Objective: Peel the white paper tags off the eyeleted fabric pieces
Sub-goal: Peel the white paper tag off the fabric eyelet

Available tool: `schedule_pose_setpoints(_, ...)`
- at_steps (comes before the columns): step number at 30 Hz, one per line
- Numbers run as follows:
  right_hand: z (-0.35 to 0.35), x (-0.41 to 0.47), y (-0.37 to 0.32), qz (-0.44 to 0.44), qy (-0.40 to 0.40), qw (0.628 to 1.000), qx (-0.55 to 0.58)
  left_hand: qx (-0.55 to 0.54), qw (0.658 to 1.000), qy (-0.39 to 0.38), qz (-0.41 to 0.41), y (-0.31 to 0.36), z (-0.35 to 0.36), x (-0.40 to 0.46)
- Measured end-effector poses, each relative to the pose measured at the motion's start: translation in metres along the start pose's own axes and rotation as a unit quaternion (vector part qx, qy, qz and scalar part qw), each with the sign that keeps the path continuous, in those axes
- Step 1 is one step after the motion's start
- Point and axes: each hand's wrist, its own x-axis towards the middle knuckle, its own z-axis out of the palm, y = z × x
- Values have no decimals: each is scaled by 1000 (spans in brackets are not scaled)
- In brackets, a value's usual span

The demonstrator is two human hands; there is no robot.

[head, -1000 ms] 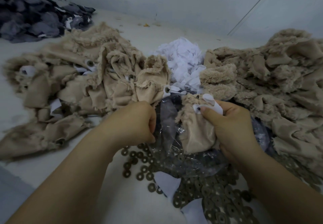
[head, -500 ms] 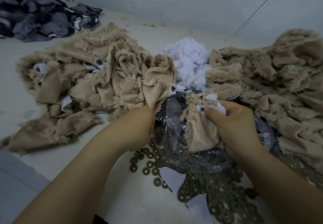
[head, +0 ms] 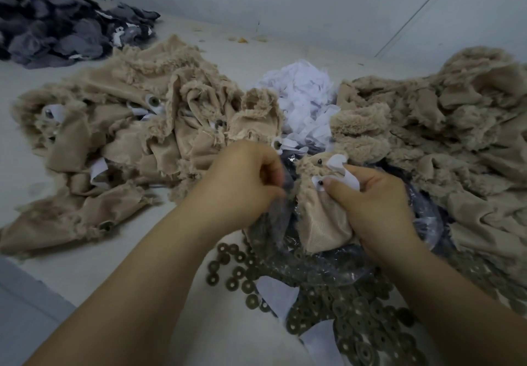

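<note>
My right hand [head: 376, 203] grips a small beige fleece piece [head: 322, 217] and pinches its white paper tag [head: 352, 180] between thumb and fingers. A dark eyelet [head: 319, 161] shows on the piece just above the tag. My left hand [head: 242, 183] is curled close to the left of the piece, its fingertips at the upright edge of a clear plastic bag [head: 328, 268]; it looks pinched there. Peeled white paper [head: 302, 94] lies heaped behind both hands.
On the left lies a pile of beige pieces with tags and eyelets [head: 128, 137], and on the right another beige pile [head: 442, 137]. Several round metal washers [head: 356, 323] spread in front, partly inside the bag. Dark fabric [head: 57, 29] sits far left by the wall.
My left hand has shifted right, closer to the held piece. The tag in my right hand stands further off the fabric, and an eyelet now shows.
</note>
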Motion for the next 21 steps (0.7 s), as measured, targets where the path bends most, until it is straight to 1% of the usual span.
schedule_pose_setpoints(1,0,-1,0,-4,-4,1000,-3,-101,995,1,10,7,4,3)
schedule_pose_setpoints(2,0,-1,0,-10,-10,1000,-7,-167,986,1,20,11,10,6)
schedule_pose_setpoints(3,0,-2,-1,-16,-16,1000,-11,-202,979,3,25,15,18,10)
schedule_pose_setpoints(4,0,-3,-1,-20,-19,1000,-14,-214,976,2,25,16,26,14)
schedule_pose_setpoints(6,0,-2,0,-20,-16,1000,-12,-214,977,10,20,16,41,22)
schedule_pose_setpoints(9,0,0,2,-12,-20,1000,1,-206,977,57,25,11,53,25)
schedule_pose_setpoints(13,0,0,3,-20,-23,1000,-1,-223,968,107,45,8,60,23)
schedule_pose_setpoints(18,0,1,5,-22,-20,1000,1,-263,958,104,39,5,66,21)
schedule_pose_setpoints(21,2,-1,5,-30,-17,999,12,-254,958,126,43,4,69,21)
